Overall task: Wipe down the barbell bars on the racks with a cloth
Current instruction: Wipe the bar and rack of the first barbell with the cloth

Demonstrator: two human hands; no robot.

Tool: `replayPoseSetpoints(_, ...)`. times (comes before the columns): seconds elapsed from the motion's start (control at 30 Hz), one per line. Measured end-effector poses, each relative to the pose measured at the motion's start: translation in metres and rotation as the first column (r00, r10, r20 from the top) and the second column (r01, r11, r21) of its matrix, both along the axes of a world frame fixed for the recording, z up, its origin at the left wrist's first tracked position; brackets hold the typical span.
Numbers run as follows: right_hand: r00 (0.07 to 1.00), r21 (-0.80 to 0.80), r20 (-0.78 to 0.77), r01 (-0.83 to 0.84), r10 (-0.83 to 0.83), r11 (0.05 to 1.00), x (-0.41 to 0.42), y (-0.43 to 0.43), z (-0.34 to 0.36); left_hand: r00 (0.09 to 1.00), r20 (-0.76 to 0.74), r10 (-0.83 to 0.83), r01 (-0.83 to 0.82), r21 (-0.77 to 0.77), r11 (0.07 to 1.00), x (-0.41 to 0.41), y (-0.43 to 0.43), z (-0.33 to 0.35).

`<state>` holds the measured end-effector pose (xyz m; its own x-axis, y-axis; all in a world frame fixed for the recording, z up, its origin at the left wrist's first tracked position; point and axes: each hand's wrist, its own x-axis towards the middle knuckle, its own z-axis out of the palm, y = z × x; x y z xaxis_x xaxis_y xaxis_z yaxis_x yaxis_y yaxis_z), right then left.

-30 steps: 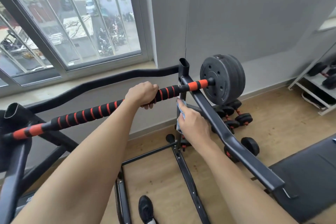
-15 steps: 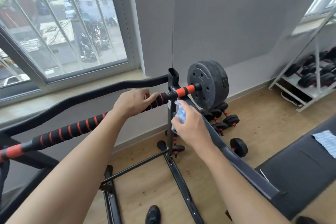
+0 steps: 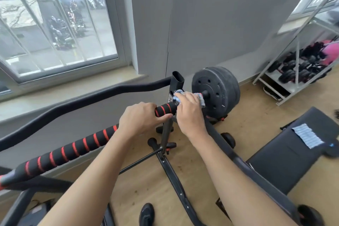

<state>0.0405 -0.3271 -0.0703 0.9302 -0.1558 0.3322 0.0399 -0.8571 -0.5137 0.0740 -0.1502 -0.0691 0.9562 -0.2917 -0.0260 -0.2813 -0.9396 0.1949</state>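
Note:
A black barbell bar (image 3: pixel 73 152) with red rings lies across the black rack (image 3: pixel 177 80), running from lower left up to a black weight plate (image 3: pixel 218 90). My left hand (image 3: pixel 141 118) grips the bar just left of the rack upright. My right hand (image 3: pixel 189 105) holds a blue-and-white cloth (image 3: pixel 200 98) wrapped over the bar's end between the upright and the plate. The red section of the bar there is hidden under the cloth.
A black padded bench (image 3: pixel 286 159) at the right carries a second folded blue cloth (image 3: pixel 307 137). Small dumbbells (image 3: pixel 228 138) lie on the wooden floor by the rack base. A white shelf (image 3: pixel 289 86) with dumbbells stands at far right. A window fills the upper left.
My right hand rose from below the bar and brought the cloth up over the bar's end by the plate. The camera view shifted right; my left hand kept its grip.

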Motion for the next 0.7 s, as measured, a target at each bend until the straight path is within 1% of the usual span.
replayPoseSetpoints(0.1,0.99,0.01,-0.059,-0.131,0.131,0.991,-0.006,0.013,0.001,1.0,-0.006,0.004,-0.005,-0.015,1.0,0.004,0.002,-0.004)
replayPoseSetpoints(0.17,0.974,-0.057,-0.089,-0.212,0.206,0.976,-0.004,-0.001,0.004,1.0,0.022,-0.015,0.015,-0.001,1.0,-0.002,0.003,-0.001)
replayPoseSetpoints(0.2,0.97,-0.092,-0.102,-0.228,0.218,0.969,0.0,-0.013,0.006,0.999,0.049,-0.023,0.022,0.01,1.0,-0.005,0.003,0.001)
replayPoseSetpoints(0.23,0.973,-0.112,-0.119,-0.212,0.198,0.971,0.005,-0.025,0.007,0.997,0.071,-0.025,0.024,0.024,0.999,-0.009,0.003,0.003)
replayPoseSetpoints(0.3,0.984,-0.118,-0.153,-0.107,0.089,0.987,0.018,-0.044,0.011,0.994,0.104,-0.021,0.016,0.045,0.999,-0.015,0.003,0.006)
replayPoseSetpoints(0.37,0.987,-0.119,-0.159,-0.001,-0.018,0.993,0.026,-0.05,0.012,0.981,0.188,-0.04,0.026,0.074,0.997,-0.022,0.001,0.006)
replayPoseSetpoints(0.43,0.988,-0.082,-0.134,0.063,-0.074,0.995,0.023,-0.044,0.011,0.963,0.261,-0.063,0.036,0.107,0.994,-0.028,-0.001,0.003)
replayPoseSetpoints(0.5,0.99,-0.015,-0.101,0.096,-0.097,0.995,0.013,-0.032,0.01,0.962,0.271,-0.045,0.017,0.105,0.994,-0.034,-0.003,0.001)
replayPoseSetpoints(0.57,0.996,0.039,-0.076,0.041,-0.038,0.998,0.001,-0.013,0.011,0.968,0.251,0.019,-0.033,0.054,0.998,-0.038,-0.01,0.001)
replayPoseSetpoints(0.63,0.993,0.087,-0.085,-0.076,0.084,0.993,-0.013,0.006,0.012,0.972,0.212,0.099,-0.094,-0.036,0.995,-0.043,-0.016,0.004)
replayPoseSetpoints(0.7,0.983,0.102,-0.096,-0.147,0.157,0.984,-0.021,0.003,0.011,0.971,0.214,0.109,-0.095,-0.075,0.993,-0.051,-0.021,0.003)
